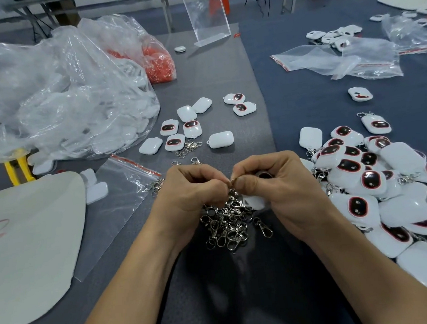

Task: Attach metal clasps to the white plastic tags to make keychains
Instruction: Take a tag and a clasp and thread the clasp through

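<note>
Standing by the desk [212, 67] and reading it from the left, I see a big clear bag of white tags [62, 102], then a flat empty zip bag [119, 207], then a scatter of loose tags [179, 128] further back in the middle. Near the front edge the left hand [194, 189] is curled tight, its fingers [219, 184] pinched onto a small ring [232, 182]. That ring sits right between the two hands, above the heap of metal clasps [227, 224]; a clasp seems to dangle from it, though I cannot be sure. The right hand [278, 190] meets it from the other side, thumb and forefinger clamped on the same ring, with a white tag [255, 200] tucked under the palm, just below and right of the ring. So the tag lies on the right hand's side, touching it, and the ring runs roughly across from hand to hand. My guess is that threading it on falls to the right hand while the left steadies. Furthest right lies the pile of finished keychains [375, 187].
</note>
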A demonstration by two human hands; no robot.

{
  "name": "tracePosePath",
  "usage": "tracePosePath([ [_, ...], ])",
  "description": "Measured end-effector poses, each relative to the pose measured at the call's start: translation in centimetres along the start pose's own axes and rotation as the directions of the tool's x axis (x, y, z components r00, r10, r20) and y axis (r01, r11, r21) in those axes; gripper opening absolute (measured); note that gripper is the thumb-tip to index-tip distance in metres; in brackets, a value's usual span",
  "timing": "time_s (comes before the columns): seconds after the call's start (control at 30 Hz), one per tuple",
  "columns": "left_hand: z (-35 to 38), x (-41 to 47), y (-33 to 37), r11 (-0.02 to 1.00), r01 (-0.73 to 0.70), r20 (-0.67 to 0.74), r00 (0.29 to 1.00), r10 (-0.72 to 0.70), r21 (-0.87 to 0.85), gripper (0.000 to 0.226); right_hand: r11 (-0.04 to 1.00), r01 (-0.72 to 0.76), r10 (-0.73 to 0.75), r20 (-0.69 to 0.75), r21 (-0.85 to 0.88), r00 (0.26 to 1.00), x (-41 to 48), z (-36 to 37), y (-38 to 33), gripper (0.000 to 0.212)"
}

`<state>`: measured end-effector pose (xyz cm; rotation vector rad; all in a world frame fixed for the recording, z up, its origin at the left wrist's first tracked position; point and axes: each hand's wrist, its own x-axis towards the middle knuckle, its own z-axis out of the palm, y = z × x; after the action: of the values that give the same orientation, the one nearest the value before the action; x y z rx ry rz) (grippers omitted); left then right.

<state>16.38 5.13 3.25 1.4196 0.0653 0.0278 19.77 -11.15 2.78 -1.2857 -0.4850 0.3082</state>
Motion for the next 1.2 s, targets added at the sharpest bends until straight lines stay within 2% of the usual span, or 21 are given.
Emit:
tracePosePath([
  [0.2,0.1,-0.1,0.1,0.999,0.021,0.067,0.998,-0.019,-0.028,0.016,0.999,-0.038,0.036,0.071,0.019,0.997,-0.1,-0.4,0.1,0.007],
  [0.3,0.0,-0.2,0.1,0.998,0.001,0.112,0.994,0.006,-0.069,0.016,0.996,-0.04,0.027,0.146,0.084,0.989,-0.1,-0.2,-0.1,0.009],
  [0.37,0.0,-0.2,0.0,0.997,-0.021,0.111,0.993,0.029,-0.074,0.014,0.995,-0.048,0.036,0.142,0.086,0.989,-0.1,-0.3,-0.2,0.01],
  [0.47,0.2,-0.1,-0.3,0.996,-0.075,-0.022,0.997,0.076,0.038,0.011,0.995,-0.094,0.094,-0.002,-0.014,0.996,0.1,-0.2,-0.1,0.015],
  [0.53,0.1,0.0,-0.5,0.963,-0.125,-0.181,0.969,0.171,0.24,0.01,0.98,-0.197,0.189,-0.194,-0.025,0.963,0.3,-0.2,0.2,0.016],
  [0.57,-0.2,0.1,-0.6,0.898,-0.153,-0.238,0.934,0.268,0.413,0.008,0.967,-0.252,0.232,-0.287,-0.032,0.929,0.5,-0.5,0.4,0.016],
  [0.63,-0.7,0.2,-0.9,0.62,-0.154,-0.199,0.865,0.461,0.769,0.002,0.949,-0.313,0.275,-0.381,-0.043,0.883,0.8,-1.1,0.4,0.015],
  [0.67,-0.8,0.2,-1.0,0.483,-0.132,-0.14,0.862,0.487,0.866,0.004,0.95,-0.311,0.278,-0.382,-0.027,0.882,0.9,-1.3,0.3,0.013],
  [0.7,-0.7,0.3,-1.1,0.386,-0.119,-0.085,0.877,0.472,0.915,0.007,0.955,-0.295,0.27,-0.365,-0.016,0.891,0.9,-1.4,0.3,0.02],
  [0.77,-0.4,0.5,-1.2,0.295,-0.142,0.008,0.911,0.412,0.945,0.012,0.964,-0.263,0.232,-0.329,-0.052,0.916,0.8,-1.2,0.5,0.038],
  [0.83,-0.2,0.8,-1.3,0.304,-0.192,0.073,0.929,0.362,0.933,0.011,0.949,-0.244,0.162,-0.358,-0.197,0.919,0.7,-0.9,1.1,0.037],
  [0.93,-0.3,1.1,-1.3,0.389,-0.214,0.084,0.942,0.325,0.896,0.011,0.877,-0.251,0.066,-0.417,-0.409,0.907,0.8,-1.2,1.6,0.032],
  [1.03,-0.6,1.3,-1.2,0.481,-0.206,0.076,0.958,0.276,0.852,0.014,0.862,-0.223,0.045,-0.371,-0.455,0.928,0.7,-1.4,1.4,0.03],
  [1.2,-0.9,1.6,-1.4,0.511,-0.216,0.097,0.964,0.249,0.832,0.013,0.807,-0.196,0.004,-0.326,-0.557,0.945,0.7,-1.7,1.4,0.021],
])
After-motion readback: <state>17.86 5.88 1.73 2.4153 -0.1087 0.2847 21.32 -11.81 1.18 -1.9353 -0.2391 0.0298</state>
